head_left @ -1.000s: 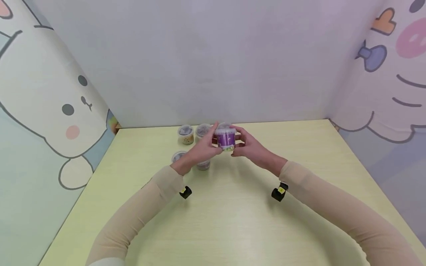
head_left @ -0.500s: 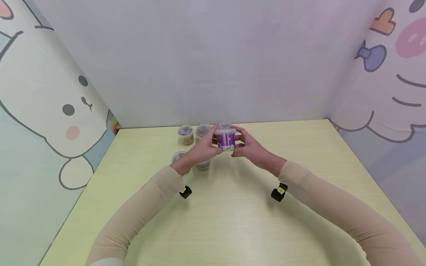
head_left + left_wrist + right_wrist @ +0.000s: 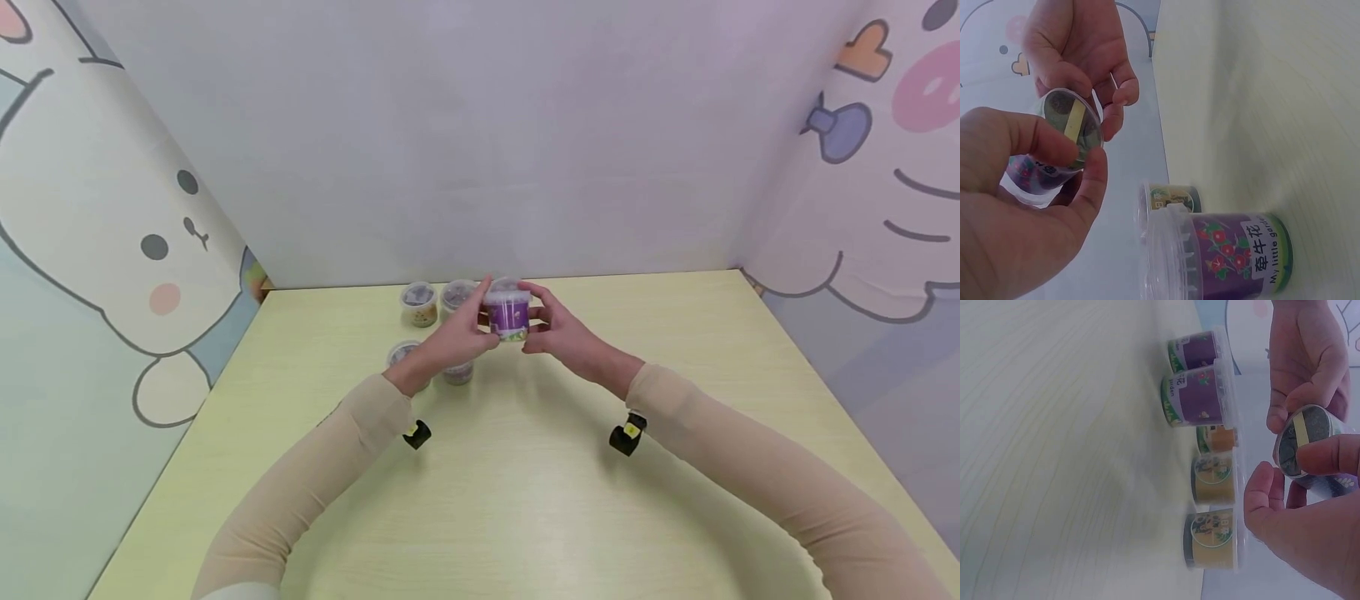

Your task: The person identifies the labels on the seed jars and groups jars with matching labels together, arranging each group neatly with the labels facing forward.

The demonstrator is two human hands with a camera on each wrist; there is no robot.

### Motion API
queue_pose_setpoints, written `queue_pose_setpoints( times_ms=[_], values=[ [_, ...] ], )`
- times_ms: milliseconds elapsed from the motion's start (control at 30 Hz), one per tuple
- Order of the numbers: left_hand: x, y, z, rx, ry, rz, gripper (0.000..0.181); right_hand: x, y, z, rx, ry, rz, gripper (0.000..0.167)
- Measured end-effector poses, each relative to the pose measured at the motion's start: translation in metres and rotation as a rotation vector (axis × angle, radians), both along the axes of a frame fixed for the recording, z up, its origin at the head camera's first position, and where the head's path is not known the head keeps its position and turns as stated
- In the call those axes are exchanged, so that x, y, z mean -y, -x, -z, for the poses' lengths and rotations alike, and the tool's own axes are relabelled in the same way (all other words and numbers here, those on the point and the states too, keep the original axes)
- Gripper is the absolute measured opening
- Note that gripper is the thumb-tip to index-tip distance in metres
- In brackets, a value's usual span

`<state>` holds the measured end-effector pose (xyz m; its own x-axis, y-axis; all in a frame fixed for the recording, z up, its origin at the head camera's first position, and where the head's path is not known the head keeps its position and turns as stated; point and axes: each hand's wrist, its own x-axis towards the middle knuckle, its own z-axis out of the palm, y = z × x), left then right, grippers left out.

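Note:
Both hands hold a small purple plastic tub point(image 3: 509, 317) with a clear lid, raised above the far part of the table. My left hand point(image 3: 459, 331) grips its left side, and my right hand point(image 3: 564, 332) grips the right side. In the left wrist view the tub's dark underside point(image 3: 1060, 115) shows, crossed by a pale strip, and the left thumb presses on it. From the right wrist the same tub point(image 3: 1313, 428) appears with my right thumb against its base. Behind it in the head view is another clear lid, mostly hidden.
Several lidded tubs stand on the pale table point(image 3: 495, 500), left of the held one: a tan tub point(image 3: 420, 307) at the back and a purple tub point(image 3: 458, 374) nearer, partly behind my left hand. The right wrist view shows tan tubs point(image 3: 1210, 537) in a row. A white wall point(image 3: 495, 167) rises behind.
Almost nothing differs. Both hands keep their hold on the purple tub in the same place, and my right wrist has shifted very slightly to the left.

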<state>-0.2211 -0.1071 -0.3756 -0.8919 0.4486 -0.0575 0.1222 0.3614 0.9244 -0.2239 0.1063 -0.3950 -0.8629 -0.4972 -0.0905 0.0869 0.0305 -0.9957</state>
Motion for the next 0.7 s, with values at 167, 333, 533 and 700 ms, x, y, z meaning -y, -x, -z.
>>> queue_pose_setpoints(
  times_ms=[167,333,533,700],
  values=[
    [-0.0010,-0.0019,-0.0001,-0.016,0.023,-0.002,0.103,-0.0003,0.0008,0.0025,0.006,-0.001,0.009,0.093],
    [-0.0017,-0.0035,0.0005,-0.026,0.026,0.003,0.100,-0.0004,0.0000,0.0034,-0.013,-0.021,0.035,0.093],
    [-0.0026,-0.0031,0.0007,-0.052,0.036,-0.006,0.099,0.0026,-0.0003,0.0022,-0.034,-0.026,0.040,0.084],
    [-0.0028,-0.0024,0.0032,-0.093,0.053,-0.011,0.100,0.0029,-0.0001,0.0032,0.011,0.018,0.038,0.088]
  ],
)
